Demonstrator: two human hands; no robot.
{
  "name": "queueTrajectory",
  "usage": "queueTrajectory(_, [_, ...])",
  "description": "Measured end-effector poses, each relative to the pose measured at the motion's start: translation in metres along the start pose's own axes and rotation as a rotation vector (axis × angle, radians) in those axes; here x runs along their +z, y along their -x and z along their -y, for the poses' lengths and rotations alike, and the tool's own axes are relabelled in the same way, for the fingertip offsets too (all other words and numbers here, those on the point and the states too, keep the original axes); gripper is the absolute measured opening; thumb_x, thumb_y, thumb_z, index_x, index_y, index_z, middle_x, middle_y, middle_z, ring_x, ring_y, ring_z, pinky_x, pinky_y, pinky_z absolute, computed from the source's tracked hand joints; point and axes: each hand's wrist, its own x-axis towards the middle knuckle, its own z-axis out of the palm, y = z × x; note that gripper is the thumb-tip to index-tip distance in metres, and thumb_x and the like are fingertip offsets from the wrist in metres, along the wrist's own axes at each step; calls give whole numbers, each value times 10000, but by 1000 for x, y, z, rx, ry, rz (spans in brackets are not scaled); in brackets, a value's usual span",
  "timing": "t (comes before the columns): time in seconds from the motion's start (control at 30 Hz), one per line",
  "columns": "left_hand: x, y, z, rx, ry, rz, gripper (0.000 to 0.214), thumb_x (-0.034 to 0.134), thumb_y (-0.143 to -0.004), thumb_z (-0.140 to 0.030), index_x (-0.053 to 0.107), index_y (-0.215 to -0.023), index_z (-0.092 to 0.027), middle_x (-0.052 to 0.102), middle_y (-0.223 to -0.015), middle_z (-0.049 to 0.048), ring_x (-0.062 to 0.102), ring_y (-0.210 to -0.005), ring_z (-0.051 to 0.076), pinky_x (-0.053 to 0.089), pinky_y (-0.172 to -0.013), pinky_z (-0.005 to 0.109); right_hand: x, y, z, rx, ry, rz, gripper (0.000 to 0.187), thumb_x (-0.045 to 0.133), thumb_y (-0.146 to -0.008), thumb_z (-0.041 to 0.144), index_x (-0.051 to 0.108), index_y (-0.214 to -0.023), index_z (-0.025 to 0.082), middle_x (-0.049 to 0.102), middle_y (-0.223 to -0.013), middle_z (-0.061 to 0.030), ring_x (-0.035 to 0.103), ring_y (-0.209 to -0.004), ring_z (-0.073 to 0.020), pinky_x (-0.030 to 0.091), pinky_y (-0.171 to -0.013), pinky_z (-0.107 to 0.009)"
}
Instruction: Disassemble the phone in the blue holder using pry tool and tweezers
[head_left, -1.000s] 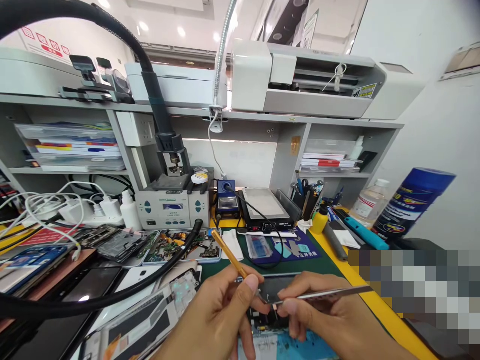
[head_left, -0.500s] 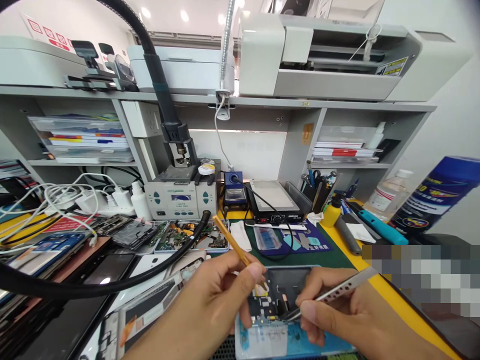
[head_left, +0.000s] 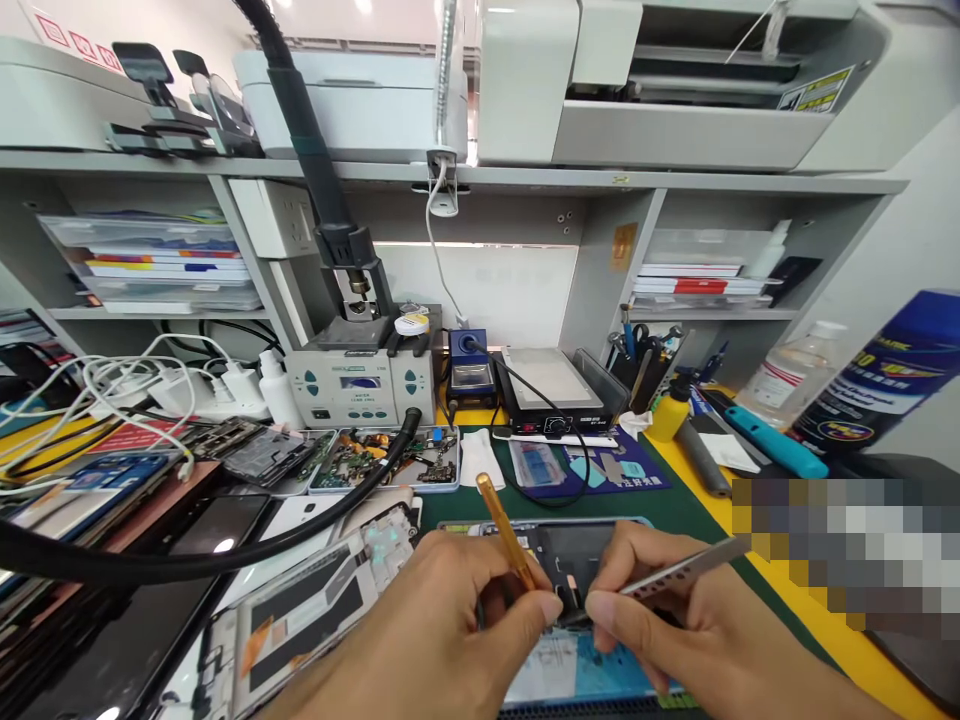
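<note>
Left hand has moved in toward the right hand, its fingers gripping the gold screwdriver, now steeper, while right fingers pinch the tweezers, so both crowd the opened device on the tabletop.

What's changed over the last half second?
Left hand moved in toward the right hand, covering more of the opened device; its gold tool stands steeper. Nothing visibly taken or let go: gold tool still in left, silver tweezers still in right. Grey station and yellow bottle stayed put; camera view shifted.
</note>
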Motion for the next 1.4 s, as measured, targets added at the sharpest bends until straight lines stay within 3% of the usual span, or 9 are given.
queueTrajectory(0.13, [1, 0, -1, 66, -87, -47, 292, 510, -1017, -339, 686, -844, -182, 645, -750, -5, 523, -669, 152, 331, -584, 259, 0, 2, -6, -37, 17, 3, 292, 668, -998, 491, 618, -867, 235, 641, -778, 30, 522, -611, -122, 416, -552, -241])
queueTrajectory(0.53, [1, 2, -2, 71, -130, -42, 244, 487, -1025, -278, 621, -826, -232, 592, -725, -48, 523, -664, 145, 332, -602, 267, 10, -2, 8, -109, 198, -19, 274, 590, -1018, 413, 621, -811, 236, 568, -697, 40, 535, -606, -137, 438, -547, -254])
queueTrajectory(0.83, [0, 5, -4, 37, -173, -16, 238, 502, -1023, -271, 668, -858, -224, 669, -758, -27, 585, -674, 157, 347, -603, 266, 13, -1, 20, -206, 395, -80, 263, 572, -988, 351, 646, -759, 246, 664, -675, 16, 587, -595, -154, 445, -527, -252])
queueTrajectory(1.03, [-2, 4, -6, 35, -196, -26, 301, 460, -1042, -303, 652, -827, -216, 642, -728, -28, 562, -659, 151, 335, -593, 271, 12, 2, 14, -232, 511, -92, 206, 595, -996, 331, 698, -828, 271, 742, -763, 23, 685, -695, -168, 523, -665, -266])
queueTrajectory(1.23, [-3, 5, -4, 60, -213, -110, 293, 476, -1038, -310, 641, -814, -217, 594, -707, -40, 541, -662, 139, 337, -603, 263, 11, 6, 10, -240, 546, -87, 196, 603, -991, 339, 714, -838, 287, 770, -786, 23, 719, -751, -175, 560, -725, -257])
queueTrajectory(1.4, [-3, 7, -3, 67, -246, -79, 304, 475, -1042, -293, 618, -785, -216, 622, -706, -33, 532, -647, 145, 315, -597, 281, 11, 5, 10, -260, 512, -117, 157, 651, -960, 354, 740, -840, 306, 785, -797, 11, 739, -780, -205, 585, -712, -272])
